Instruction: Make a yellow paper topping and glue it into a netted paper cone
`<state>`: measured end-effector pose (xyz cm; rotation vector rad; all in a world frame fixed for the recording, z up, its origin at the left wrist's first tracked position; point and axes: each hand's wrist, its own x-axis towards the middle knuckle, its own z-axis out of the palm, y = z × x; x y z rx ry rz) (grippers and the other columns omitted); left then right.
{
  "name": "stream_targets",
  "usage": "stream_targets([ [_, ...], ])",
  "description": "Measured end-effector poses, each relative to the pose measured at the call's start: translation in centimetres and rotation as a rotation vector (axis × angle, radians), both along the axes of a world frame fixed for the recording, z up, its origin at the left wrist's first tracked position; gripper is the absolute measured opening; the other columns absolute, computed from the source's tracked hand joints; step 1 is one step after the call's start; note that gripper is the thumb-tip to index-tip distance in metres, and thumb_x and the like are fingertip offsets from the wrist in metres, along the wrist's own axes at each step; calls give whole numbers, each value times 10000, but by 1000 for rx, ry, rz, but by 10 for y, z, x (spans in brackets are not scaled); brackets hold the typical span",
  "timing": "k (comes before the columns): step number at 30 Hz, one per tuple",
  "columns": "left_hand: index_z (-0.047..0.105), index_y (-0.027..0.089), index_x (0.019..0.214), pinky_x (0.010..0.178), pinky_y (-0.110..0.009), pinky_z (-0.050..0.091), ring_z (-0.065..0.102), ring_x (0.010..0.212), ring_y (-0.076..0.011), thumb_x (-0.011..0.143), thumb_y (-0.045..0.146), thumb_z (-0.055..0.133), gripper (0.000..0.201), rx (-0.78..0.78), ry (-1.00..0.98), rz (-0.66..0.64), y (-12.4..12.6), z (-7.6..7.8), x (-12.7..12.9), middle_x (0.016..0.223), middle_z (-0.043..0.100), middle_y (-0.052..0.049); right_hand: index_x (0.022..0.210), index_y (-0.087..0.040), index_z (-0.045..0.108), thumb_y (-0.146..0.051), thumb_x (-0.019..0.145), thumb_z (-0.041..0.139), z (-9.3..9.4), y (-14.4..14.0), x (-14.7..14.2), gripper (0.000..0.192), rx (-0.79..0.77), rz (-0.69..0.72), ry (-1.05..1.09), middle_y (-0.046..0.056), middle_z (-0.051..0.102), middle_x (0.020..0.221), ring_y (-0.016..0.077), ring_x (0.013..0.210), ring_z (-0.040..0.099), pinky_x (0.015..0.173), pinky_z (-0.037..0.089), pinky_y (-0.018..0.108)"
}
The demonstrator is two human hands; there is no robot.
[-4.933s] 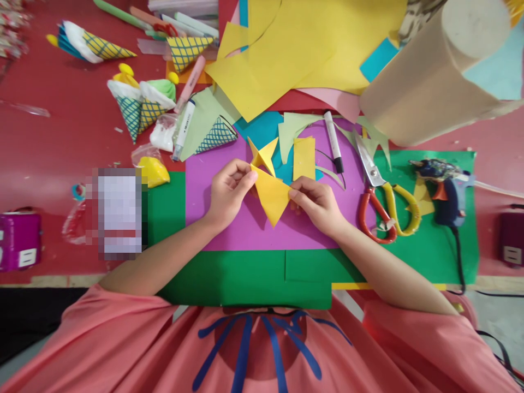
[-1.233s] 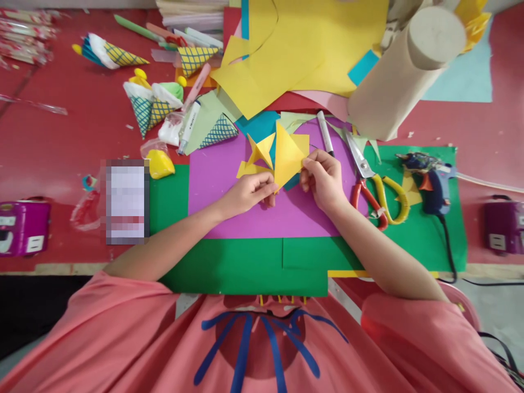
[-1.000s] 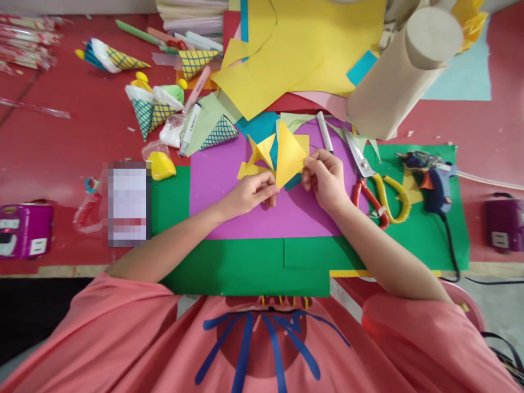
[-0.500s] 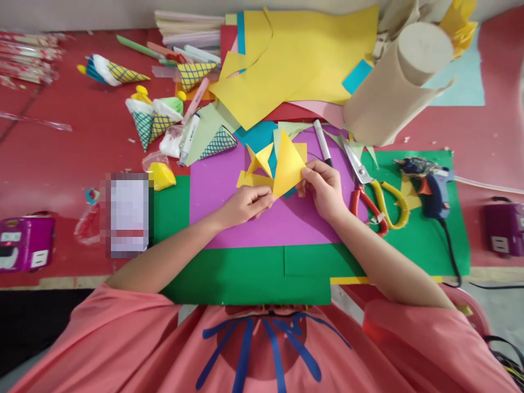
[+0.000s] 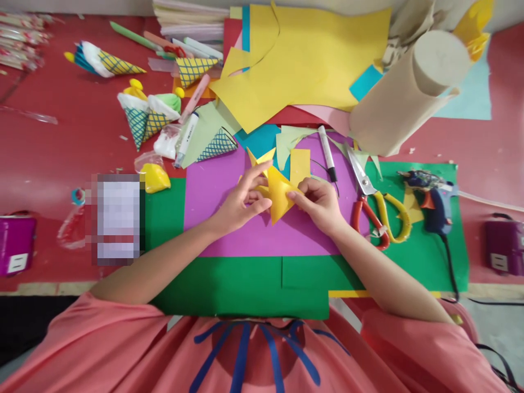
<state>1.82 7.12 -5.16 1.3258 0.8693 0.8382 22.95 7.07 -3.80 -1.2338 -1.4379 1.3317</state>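
- You have the folded yellow paper (image 5: 280, 194) just below the centre of the frame, above the purple sheet (image 5: 229, 240).
- Your right hand (image 5: 317, 202) pinches its right corner between thumb and fingers, probably to steady it by one edge and leave the faces free.
- Your left hand (image 5: 248, 202) is open, fingers spread at the paper's left side; whether the thumb tip touches the edge, you cannot tell from here. The loose spread likely gives the paper room to turn.
- Your left index finger partly covers the pointed yellow fold (image 5: 262, 155) just above, so that piece is the nearest obstacle.
- The small yellow rectangle (image 5: 300, 166) lies just above your right hand, with the white marker (image 5: 327, 153) to its right.
- Right of your hand, the scissors (image 5: 366, 185) crowd that side; the glue gun (image 5: 444, 199) sits farther off at the right, on green.
- Tall in the upper right, the beige roll (image 5: 405, 103) limits reach that way.
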Motion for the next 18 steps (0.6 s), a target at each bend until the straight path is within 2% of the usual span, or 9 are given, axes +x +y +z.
stream_targets([
  [3, 454, 343, 1330, 683, -208, 571, 675, 757, -94, 870, 503, 623, 516, -19, 50, -67, -1, 1, -1, 1192, 620, -54, 569, -200, 483, -524, 767, 741, 1, 0, 1, 460, 8, 25, -40, -66, 421, 496, 71, 474, 340, 449, 243, 238],
  [5, 493, 302, 1260, 664, -202, 562, 672, 734, -89, 880, 525, 596, 453, -14, 42, -81, -2, 2, -1, 1134, 629, -45, 563, -198, 482, -538, 794, 710, 2, 0, 1, 470, 24, 31, -37, -60, 439, 500, 73, 478, 359, 460, 258, 241],
  [8, 552, 251, 1126, 663, -203, 538, 643, 747, -94, 870, 589, 572, 424, 84, 73, -27, 0, 6, -2, 1043, 632, -35, 569, -197, 480, -523, 846, 661, 2, 1, 1, 464, 33, 9, 47, -53, 479, 508, 71, 479, 400, 481, 292, 241],
  [12, 609, 202, 845, 596, -200, 458, 535, 661, -92, 878, 586, 556, 389, 188, 240, 54, 2, 10, -3, 772, 602, 0, 594, -197, 488, -471, 862, 667, 0, 3, 1, 422, -34, -31, 169, -60, 493, 493, 61, 449, 411, 465, 290, 231],
  [14, 636, 197, 858, 578, -198, 436, 529, 648, -88, 885, 495, 595, 302, 166, 291, 78, 2, 10, -3, 778, 631, 1, 605, -197, 502, -476, 848, 681, -2, 4, 1, 411, -62, -44, 180, -58, 498, 491, 62, 443, 415, 451, 286, 226],
  [18, 683, 197, 984, 702, -215, 503, 636, 851, -124, 861, 365, 651, 210, 166, 264, 149, 0, 7, -1, 978, 709, -37, 692, -211, 547, -508, 822, 695, -4, 4, -1, 357, -84, -92, 182, -53, 525, 534, 78, 452, 459, 442, 340, 229],
])
